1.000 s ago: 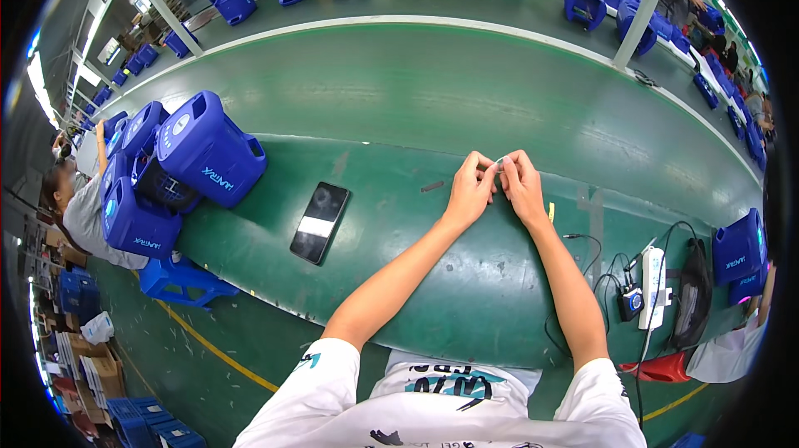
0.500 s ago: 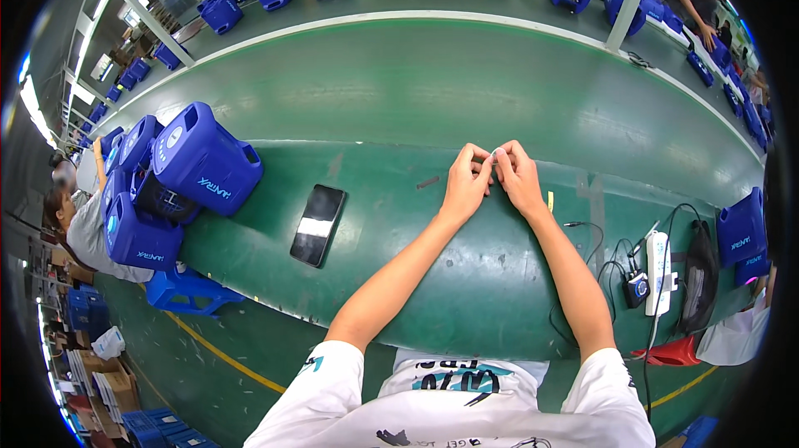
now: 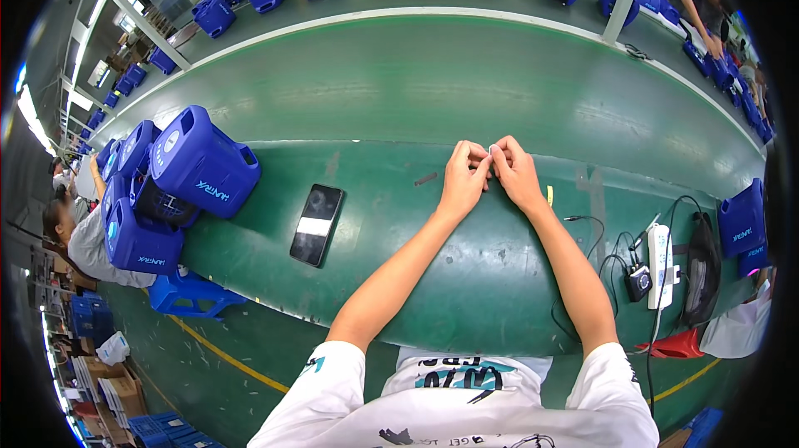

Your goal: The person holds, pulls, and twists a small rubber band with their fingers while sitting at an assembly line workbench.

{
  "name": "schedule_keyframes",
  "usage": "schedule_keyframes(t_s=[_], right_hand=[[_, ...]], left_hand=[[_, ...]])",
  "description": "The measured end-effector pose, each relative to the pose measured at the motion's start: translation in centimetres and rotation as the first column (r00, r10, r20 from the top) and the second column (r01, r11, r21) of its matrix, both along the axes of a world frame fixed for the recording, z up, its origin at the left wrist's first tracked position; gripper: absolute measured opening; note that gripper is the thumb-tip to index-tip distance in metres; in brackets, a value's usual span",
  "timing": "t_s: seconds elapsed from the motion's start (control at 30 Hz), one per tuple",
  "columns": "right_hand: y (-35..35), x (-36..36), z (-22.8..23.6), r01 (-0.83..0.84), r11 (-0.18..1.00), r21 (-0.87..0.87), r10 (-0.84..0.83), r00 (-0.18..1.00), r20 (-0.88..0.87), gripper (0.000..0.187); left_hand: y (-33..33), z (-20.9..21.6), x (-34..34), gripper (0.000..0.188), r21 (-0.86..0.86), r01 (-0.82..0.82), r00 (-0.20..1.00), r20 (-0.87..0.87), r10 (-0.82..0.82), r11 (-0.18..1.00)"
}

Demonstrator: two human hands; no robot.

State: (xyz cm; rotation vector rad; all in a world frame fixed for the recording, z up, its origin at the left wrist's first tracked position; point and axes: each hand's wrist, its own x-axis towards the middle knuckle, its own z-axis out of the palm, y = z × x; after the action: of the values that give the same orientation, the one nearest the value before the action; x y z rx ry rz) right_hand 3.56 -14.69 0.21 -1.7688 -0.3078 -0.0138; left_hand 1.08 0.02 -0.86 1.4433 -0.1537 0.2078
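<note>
Forearms [image 3: 399, 277] converge over the table [image 3: 374, 198], left hand [image 3: 466, 178] meeting right hand [image 3: 515, 173], each grip pinched on a pale piece [image 3: 491, 150].

Holds 2 bare arms outstretched, with the left forearm [image 3: 391, 283] slanted up to the right and the right forearm [image 3: 571, 280] slanted up to the left. Has the left hand [image 3: 463, 178] and right hand [image 3: 516, 175] just beside each other, backs turned mostly upward. Curls the fingers [image 3: 473, 151] inward, with thumbs and index fingertips pinched close at the middle. Sets the 2 wrists [image 3: 448, 213] farther apart than the fingertips, and the elbows wider than that.
</note>
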Motion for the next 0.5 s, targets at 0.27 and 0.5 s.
schedule_keyframes(t_s=[0.27,0.5], right_hand=[[-0.04,0.10,0.02,0.011,1.000,0.000,-0.011,1.000,-0.028,0.022],[0.15,-0.08,0.34,0.016,0.999,-0.039,-0.018,0.999,-0.039,0.023]], left_hand=[[0.31,0.18,-0.04,0.010,0.049,0.000,0.999,-0.047,0.002,0.999],[0.28,0.16,0.02,0.016,0.026,0.018,0.994,-0.112,-0.015,1.000]])
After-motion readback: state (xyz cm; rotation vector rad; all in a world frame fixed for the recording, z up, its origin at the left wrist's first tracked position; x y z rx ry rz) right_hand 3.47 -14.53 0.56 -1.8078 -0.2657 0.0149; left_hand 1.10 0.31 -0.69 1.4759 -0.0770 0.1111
